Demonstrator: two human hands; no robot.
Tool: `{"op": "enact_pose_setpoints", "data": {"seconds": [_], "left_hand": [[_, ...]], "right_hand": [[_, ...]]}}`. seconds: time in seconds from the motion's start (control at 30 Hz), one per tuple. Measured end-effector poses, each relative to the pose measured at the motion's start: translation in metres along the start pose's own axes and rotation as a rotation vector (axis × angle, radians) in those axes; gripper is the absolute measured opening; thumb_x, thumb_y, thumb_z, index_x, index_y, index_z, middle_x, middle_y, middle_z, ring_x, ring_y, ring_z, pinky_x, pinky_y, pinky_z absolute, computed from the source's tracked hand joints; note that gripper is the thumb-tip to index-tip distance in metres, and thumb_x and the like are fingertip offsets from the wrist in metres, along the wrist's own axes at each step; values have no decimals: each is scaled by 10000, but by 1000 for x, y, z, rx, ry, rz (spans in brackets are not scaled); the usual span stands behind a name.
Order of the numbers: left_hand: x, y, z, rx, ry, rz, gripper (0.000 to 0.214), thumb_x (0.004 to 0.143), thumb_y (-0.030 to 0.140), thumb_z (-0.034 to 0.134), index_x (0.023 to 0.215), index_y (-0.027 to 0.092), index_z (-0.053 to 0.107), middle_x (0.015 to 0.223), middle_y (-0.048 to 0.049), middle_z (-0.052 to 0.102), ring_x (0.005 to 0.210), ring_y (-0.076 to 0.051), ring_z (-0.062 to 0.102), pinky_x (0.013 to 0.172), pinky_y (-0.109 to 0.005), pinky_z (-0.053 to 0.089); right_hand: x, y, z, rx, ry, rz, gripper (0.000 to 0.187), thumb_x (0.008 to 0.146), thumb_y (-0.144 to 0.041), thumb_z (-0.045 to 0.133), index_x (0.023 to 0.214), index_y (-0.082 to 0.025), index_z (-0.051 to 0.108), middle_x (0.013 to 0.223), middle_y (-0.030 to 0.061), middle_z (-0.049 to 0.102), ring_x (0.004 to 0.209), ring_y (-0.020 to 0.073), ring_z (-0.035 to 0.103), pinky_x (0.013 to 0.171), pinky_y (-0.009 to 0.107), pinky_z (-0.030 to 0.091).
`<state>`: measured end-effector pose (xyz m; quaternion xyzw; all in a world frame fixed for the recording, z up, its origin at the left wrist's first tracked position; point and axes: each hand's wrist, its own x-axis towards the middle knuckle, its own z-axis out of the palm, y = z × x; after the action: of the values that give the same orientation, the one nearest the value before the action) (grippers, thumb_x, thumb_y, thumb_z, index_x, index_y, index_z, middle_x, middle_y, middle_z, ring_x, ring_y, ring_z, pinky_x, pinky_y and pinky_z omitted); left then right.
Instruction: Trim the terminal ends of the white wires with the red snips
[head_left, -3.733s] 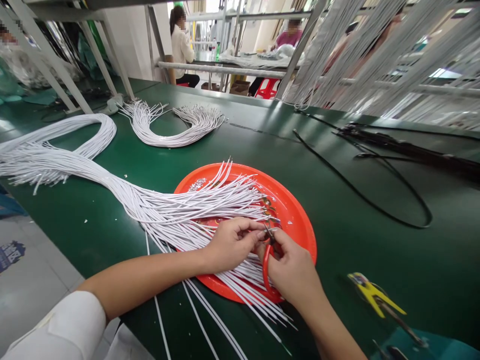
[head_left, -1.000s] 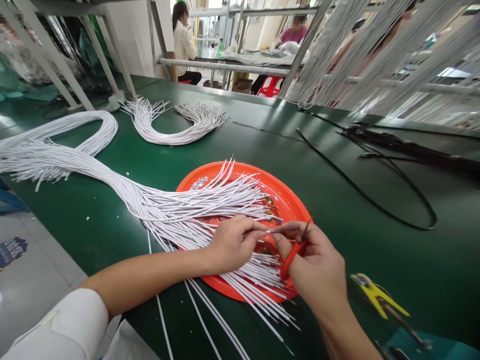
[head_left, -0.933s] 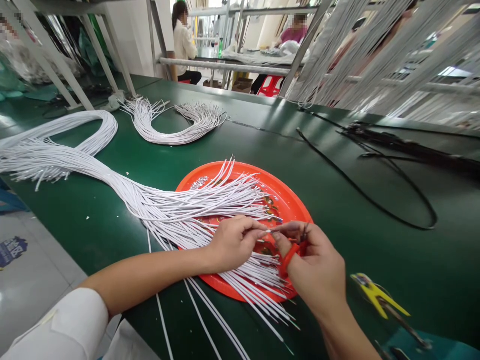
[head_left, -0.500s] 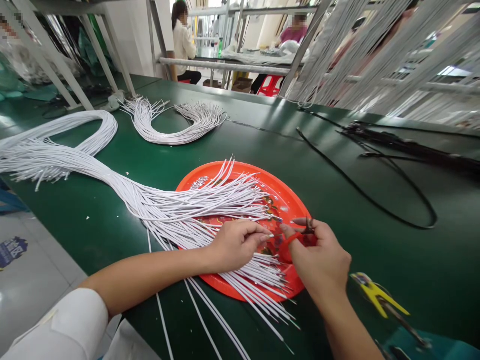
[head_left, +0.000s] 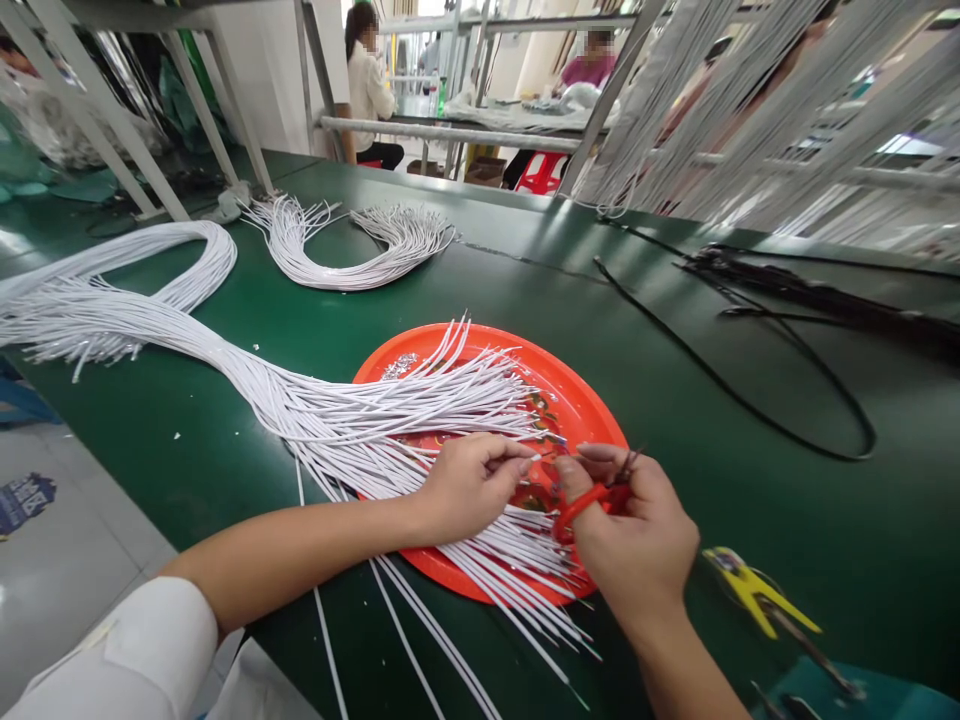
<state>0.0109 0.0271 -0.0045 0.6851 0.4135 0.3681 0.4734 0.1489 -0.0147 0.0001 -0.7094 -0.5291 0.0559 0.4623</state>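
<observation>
A long bundle of white wires (head_left: 247, 385) runs across the green table and fans out over a round orange tray (head_left: 581, 395). My left hand (head_left: 465, 485) rests on the wires in the tray, its thumb and forefinger pinched on the end of one white wire. My right hand (head_left: 637, 525) is closed around small red-handled cutters (head_left: 589, 498), whose dark tip points up to the right, just right of the left fingertips. Small metal bits (head_left: 397, 366) lie at the tray's far left rim.
Yellow-handled pliers (head_left: 750, 590) lie to the right of my right hand. A black cable (head_left: 750, 400) loops over the right of the table. Another curved white wire bundle (head_left: 352, 245) lies at the back. White wires hang from a rack (head_left: 750, 110). Two people sit at a far bench.
My right hand turned the cutters away from the wire end, drew a little right, then came back toward my left fingers. My left hand stayed pinched on the wires.
</observation>
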Motion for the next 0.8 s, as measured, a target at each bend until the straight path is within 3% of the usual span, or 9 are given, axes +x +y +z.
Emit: {"op": "enact_pose_setpoints", "data": {"seconds": [0.17, 0.33, 0.43, 0.8], "left_hand": [[1, -6, 4, -170, 57, -60, 208, 804, 238, 514, 913, 128, 653, 868, -54, 674, 742, -133, 621, 678, -246, 514], [0, -5, 5, -312, 30, -126, 184, 796, 209, 518, 901, 114, 637, 860, -60, 676, 706, -123, 635, 633, -227, 538], [0, -4, 5, -340, 28, -126, 172, 792, 207, 527, 890, 117, 636, 860, -60, 675, 738, -135, 643, 659, -238, 546], [2, -6, 5, -294, 69, -102, 172, 777, 242, 561, 860, 116, 645, 865, -67, 678, 779, -155, 637, 700, -263, 532]], "right_hand": [[3, 14, 0, -450, -28, -415, 333, 763, -447, 514, 837, -154, 654, 551, 43, 622, 475, 153, 544, 472, 239, 348], [1, 16, 0, -766, -49, -649, 274, 748, -301, 500, 907, -156, 668, 454, 16, 522, 419, 127, 436, 444, 235, 197], [-1, 14, 0, -810, -52, -675, 255, 754, -247, 500, 924, -160, 669, 464, 16, 513, 421, 119, 414, 449, 233, 180], [-1, 18, 1, -845, -111, -567, 252, 795, -247, 508, 984, -183, 662, 430, 3, 488, 390, 96, 372, 435, 213, 144]]}}
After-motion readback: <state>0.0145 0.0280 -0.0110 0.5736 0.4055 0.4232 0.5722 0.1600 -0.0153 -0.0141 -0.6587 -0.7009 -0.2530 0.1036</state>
